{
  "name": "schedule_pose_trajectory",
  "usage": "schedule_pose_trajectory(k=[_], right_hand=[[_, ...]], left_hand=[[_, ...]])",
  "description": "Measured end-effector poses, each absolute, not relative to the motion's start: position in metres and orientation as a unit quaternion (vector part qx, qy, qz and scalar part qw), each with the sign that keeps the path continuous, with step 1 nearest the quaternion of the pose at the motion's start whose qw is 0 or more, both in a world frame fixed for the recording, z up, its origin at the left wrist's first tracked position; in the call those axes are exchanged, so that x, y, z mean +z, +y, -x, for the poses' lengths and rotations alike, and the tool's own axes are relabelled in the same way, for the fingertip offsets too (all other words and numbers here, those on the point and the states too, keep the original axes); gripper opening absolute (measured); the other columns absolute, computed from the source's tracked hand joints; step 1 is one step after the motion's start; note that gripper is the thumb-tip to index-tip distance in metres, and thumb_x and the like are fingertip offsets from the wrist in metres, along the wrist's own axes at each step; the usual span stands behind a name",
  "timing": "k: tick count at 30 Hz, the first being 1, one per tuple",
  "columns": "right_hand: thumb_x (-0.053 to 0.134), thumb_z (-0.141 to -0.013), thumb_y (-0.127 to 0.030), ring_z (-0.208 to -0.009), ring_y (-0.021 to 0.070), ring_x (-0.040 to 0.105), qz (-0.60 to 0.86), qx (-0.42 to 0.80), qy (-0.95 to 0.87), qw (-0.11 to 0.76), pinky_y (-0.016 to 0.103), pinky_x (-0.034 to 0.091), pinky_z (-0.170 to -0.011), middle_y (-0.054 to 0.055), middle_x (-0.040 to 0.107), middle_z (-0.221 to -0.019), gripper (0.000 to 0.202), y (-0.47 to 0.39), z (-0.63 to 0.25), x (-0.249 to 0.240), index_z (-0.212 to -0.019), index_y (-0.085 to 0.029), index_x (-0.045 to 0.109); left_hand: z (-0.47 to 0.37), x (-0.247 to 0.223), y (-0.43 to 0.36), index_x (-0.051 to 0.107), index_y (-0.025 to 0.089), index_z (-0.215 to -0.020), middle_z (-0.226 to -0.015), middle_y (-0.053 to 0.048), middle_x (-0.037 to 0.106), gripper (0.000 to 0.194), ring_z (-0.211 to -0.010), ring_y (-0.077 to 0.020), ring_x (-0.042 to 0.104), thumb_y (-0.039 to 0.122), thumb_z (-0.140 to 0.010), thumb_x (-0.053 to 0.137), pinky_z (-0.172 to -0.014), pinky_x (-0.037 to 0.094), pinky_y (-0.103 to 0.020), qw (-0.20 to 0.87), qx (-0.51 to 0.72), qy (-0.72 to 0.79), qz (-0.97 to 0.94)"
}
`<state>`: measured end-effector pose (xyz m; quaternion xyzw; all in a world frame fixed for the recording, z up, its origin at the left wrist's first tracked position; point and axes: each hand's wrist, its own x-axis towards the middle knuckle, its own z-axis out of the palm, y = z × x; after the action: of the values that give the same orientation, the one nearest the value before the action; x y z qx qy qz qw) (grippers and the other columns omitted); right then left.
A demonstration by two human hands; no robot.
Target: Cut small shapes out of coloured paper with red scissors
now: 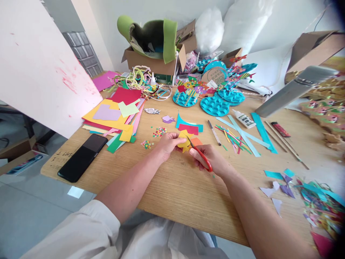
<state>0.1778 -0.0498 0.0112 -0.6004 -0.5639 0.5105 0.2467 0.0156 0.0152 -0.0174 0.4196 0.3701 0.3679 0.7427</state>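
Between the thumb and fingers of my left hand [170,144] is a piece of yellow paper [184,144] with pointed, partly cut edges. My right hand [206,158] grips red-handled scissors [204,160], whose blades meet the upper right edge of the yellow paper. Just beyond the hands lie a red paper piece [188,128], an orange paper piece [196,141] and a curved blue paper scrap [182,121]. Left of my left hand are small piles of colourful paper bits [159,132]. The fingers under the paper are partly hidden.
A black phone [83,157] and stacked coloured paper [113,115] lie on the left. To the right are a pen [214,132], paper strips [234,138], a glue bottle [244,118] and a grey flask [293,91]. Blue crafts [215,104] and a cardboard box [151,63] stand behind.
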Motion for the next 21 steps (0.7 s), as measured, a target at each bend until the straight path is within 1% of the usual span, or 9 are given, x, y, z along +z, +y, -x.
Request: schedule_pose_trajectory(k=[5,11,15,21], right_hand=[[0.067,-0.068,-0.07,-0.036,0.01,0.051,0.602,0.51,-0.563,0.248,0.018,0.032,-0.033,0.0,0.054,-0.045,0.056,-0.0493,-0.1778,0.0109,-0.056,-0.018,0.048],[0.067,-0.068,-0.069,-0.035,0.0095,0.05,0.609,0.505,-0.562,0.24,0.018,0.032,-0.033,-0.001,0.053,-0.044,0.056,-0.049,-0.1777,0.01,-0.054,-0.018,0.048],[0.068,-0.068,-0.069,-0.035,0.0085,0.049,0.607,0.512,-0.558,0.242,0.018,0.032,-0.033,-0.001,0.054,-0.045,0.055,-0.0496,-0.1781,0.011,-0.056,-0.018,0.048],[0.066,-0.068,-0.072,-0.038,0.0101,0.051,0.596,0.515,-0.567,0.242,0.019,0.034,-0.035,0.001,0.057,-0.049,0.057,-0.0496,-0.1779,0.0115,-0.059,-0.018,0.049]], left_hand=[[-0.0157,-0.018,0.0159,0.064,0.012,-0.065,-0.062,-0.001,0.061,0.02,-0.052,-0.0087,0.054,0.027,-0.059,0.076,-0.048,0.042,-0.021,0.744,0.371,0.367,-0.418],[-0.015,-0.0167,0.0154,0.064,0.012,-0.068,-0.066,-0.003,0.064,0.021,-0.054,-0.0098,0.056,0.028,-0.06,0.076,-0.049,0.043,-0.021,0.744,0.367,0.373,-0.417],[-0.0153,-0.0161,0.0148,0.063,0.013,-0.067,-0.065,-0.002,0.063,0.021,-0.053,-0.0089,0.055,0.028,-0.06,0.076,-0.048,0.042,-0.021,0.739,0.371,0.375,-0.419],[-0.0163,-0.0136,0.0136,0.063,0.013,-0.065,-0.062,0.0,0.06,0.019,-0.053,-0.0082,0.052,0.027,-0.06,0.075,-0.05,0.04,-0.021,0.734,0.371,0.375,-0.427]])
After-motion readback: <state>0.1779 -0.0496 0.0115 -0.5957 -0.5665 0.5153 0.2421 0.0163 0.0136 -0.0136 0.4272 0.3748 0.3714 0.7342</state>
